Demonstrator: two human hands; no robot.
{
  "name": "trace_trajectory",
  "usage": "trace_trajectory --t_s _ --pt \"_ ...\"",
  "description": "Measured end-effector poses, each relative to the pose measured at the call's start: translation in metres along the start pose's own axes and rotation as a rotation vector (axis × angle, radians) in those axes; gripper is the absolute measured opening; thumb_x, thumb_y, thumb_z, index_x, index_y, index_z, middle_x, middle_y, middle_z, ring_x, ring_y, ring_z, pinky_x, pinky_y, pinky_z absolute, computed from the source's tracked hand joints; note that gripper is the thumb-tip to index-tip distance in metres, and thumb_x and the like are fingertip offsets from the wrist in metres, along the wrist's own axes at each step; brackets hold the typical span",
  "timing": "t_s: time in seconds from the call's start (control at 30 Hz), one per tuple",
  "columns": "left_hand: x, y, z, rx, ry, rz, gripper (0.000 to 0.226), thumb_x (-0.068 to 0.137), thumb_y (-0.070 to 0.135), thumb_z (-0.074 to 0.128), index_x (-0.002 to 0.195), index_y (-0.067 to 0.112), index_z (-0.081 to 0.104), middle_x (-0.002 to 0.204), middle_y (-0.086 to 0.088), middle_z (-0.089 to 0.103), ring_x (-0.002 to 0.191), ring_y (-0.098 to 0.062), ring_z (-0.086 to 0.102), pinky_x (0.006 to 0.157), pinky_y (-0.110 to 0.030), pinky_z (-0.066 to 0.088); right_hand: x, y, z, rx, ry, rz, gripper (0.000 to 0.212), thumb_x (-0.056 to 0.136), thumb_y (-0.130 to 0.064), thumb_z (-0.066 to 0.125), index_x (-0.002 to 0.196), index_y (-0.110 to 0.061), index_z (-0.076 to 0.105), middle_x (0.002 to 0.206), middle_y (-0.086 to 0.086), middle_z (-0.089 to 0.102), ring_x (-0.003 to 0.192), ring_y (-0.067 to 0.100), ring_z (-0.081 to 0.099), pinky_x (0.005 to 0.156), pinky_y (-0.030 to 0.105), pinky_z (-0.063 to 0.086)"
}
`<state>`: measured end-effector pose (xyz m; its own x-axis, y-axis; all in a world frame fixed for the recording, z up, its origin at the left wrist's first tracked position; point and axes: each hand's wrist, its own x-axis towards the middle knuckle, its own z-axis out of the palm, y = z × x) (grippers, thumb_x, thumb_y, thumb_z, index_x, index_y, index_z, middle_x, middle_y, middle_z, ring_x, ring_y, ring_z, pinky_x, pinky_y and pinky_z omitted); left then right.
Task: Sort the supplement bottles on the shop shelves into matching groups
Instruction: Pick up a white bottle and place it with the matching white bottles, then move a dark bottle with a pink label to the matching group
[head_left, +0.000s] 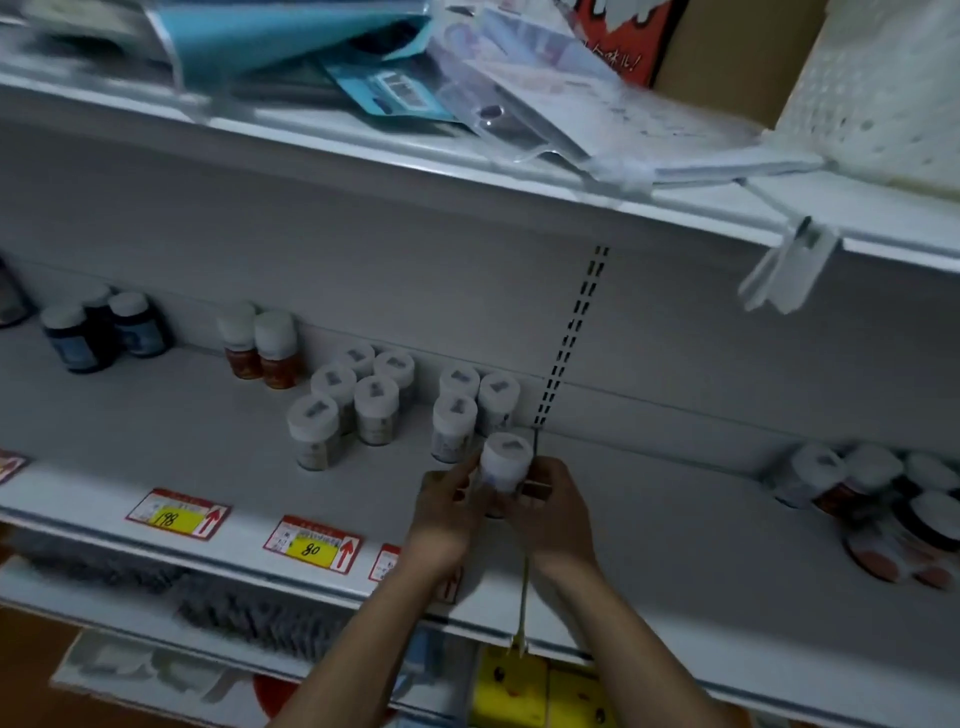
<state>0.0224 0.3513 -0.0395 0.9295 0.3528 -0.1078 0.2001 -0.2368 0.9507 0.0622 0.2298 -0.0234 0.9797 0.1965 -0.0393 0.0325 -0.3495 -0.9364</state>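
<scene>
Head view: a white-capped bottle is held upright between both hands just above the front part of the middle shelf. The left hand is curled against the bottle's left side, and the right hand is wrapped round its right side. Just behind the held bottle, three matching white-capped bottles are stood close together near the slotted upright of the back wall. To their left a cluster of five similar bottles is seen, then two orange-labelled bottles side by side, and farther left a few dark blue bottles. At the far right a mixed, blurred huddle of bottles is stood. Two yellow price tags, marked 198 and 80, are fixed to the shelf's front edge.
</scene>
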Motion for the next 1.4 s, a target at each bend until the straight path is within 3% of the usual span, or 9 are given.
trace_trajectory --t_s 0.07,0.2,0.4,0.6,0.77,0.87,1.07,1.27,1.4 --pt "0.017 -0.003 0.005 0.009 -0.005 -0.017 0.030 0.094 0.021 0.054 0.123 0.022 0.062 0.098 -0.010 0.069 0.085 -0.014 0.066 0.063 -0.007 0.045 0.013 0.001 0.003 -0.042 0.016 -0.044 0.029 0.083 -0.019 0.073 0.102 -0.028 0.053 0.097 -0.014 0.059 0.088 0.005 0.059 0.066 0.011 0.043" --pt "0.028 0.000 0.004 -0.067 0.059 -0.063 0.020 0.090 0.037 0.062 0.103 0.022 0.061 0.098 -0.002 0.069 0.091 -0.018 0.065 0.081 -0.037 0.052 0.031 0.003 0.008 -0.045 0.061 -0.037 0.036 0.077 -0.020 0.079 0.100 -0.025 0.053 0.094 -0.016 0.059 0.085 -0.002 0.057 0.062 0.008 0.043" --pt "0.031 0.005 -0.007 -0.124 0.102 -0.069 0.016 0.091 0.023 0.064 0.105 0.021 0.056 0.112 -0.007 0.065 0.105 -0.025 0.063 0.094 -0.049 0.051 0.053 0.001 0.017 -0.046 0.084 -0.027 0.044 0.068 -0.015 0.085 0.097 -0.020 0.052 0.090 -0.012 0.057 0.079 -0.005 0.053 0.060 -0.001 0.039" --pt "0.024 0.009 -0.009 -0.095 0.109 -0.058 0.012 0.090 0.013 0.061 0.092 0.025 0.059 0.097 0.004 0.067 0.098 -0.019 0.064 0.092 -0.051 0.051 0.065 0.007 0.028 -0.056 0.088 -0.022 0.048 0.061 -0.021 0.087 0.095 -0.017 0.054 0.095 -0.001 0.062 0.087 0.015 0.059 0.069 0.025 0.046" --pt "0.017 0.020 -0.001 -0.078 0.124 -0.044 0.014 0.090 0.010 0.061 0.086 0.023 0.059 0.091 0.004 0.067 0.090 -0.016 0.064 0.088 -0.049 0.053 0.059 0.009 0.019 -0.102 0.088 -0.020 0.064 0.067 -0.029 0.084 0.120 -0.015 0.051 0.113 0.003 0.056 0.100 0.018 0.055 0.078 0.029 0.045" --pt "0.013 0.034 0.020 -0.071 0.082 -0.002 0.012 0.090 0.011 0.061 0.094 0.022 0.060 0.093 0.004 0.066 0.089 -0.015 0.064 0.084 -0.044 0.055 0.038 0.019 -0.011 -0.075 0.153 -0.010 0.064 0.073 -0.023 0.081 0.128 -0.014 0.048 0.121 0.003 0.055 0.109 0.017 0.055 0.089 0.034 0.049" --pt "-0.006 0.066 0.106 -0.103 -0.110 0.072 0.015 0.090 0.009 0.061 0.099 0.021 0.062 0.094 0.005 0.066 0.085 -0.009 0.064 0.060 -0.021 0.051 -0.016 0.053 -0.112 0.044 0.338 0.051 0.045 0.080 -0.016 0.076 0.119 -0.020 0.055 0.115 -0.003 0.058 0.102 0.010 0.059 0.068 0.007 0.047" --pt "-0.029 0.100 0.223 -0.077 -0.315 0.092 0.019 0.093 0.014 0.059 0.109 0.023 0.060 0.106 0.007 0.064 0.092 -0.005 0.062 0.068 -0.022 0.054 -0.039 0.099 -0.238 0.077 0.551 0.066 0.032 0.081 -0.009 0.075 0.108 -0.019 0.060 0.105 0.003 0.065 0.096 0.015 0.063 0.067 0.004 0.048" --pt "-0.033 0.122 0.305 -0.036 -0.417 0.064 0.041 0.093 0.016 0.060 0.131 0.024 0.048 0.129 0.003 0.057 0.108 -0.011 0.058 0.086 -0.033 0.054 -0.036 0.129 -0.315 0.167 0.614 0.118 0.030 0.086 -0.013 0.069 0.115 -0.013 0.060 0.106 0.002 0.064 0.100 0.017 0.061 0.063 -0.001 0.041"
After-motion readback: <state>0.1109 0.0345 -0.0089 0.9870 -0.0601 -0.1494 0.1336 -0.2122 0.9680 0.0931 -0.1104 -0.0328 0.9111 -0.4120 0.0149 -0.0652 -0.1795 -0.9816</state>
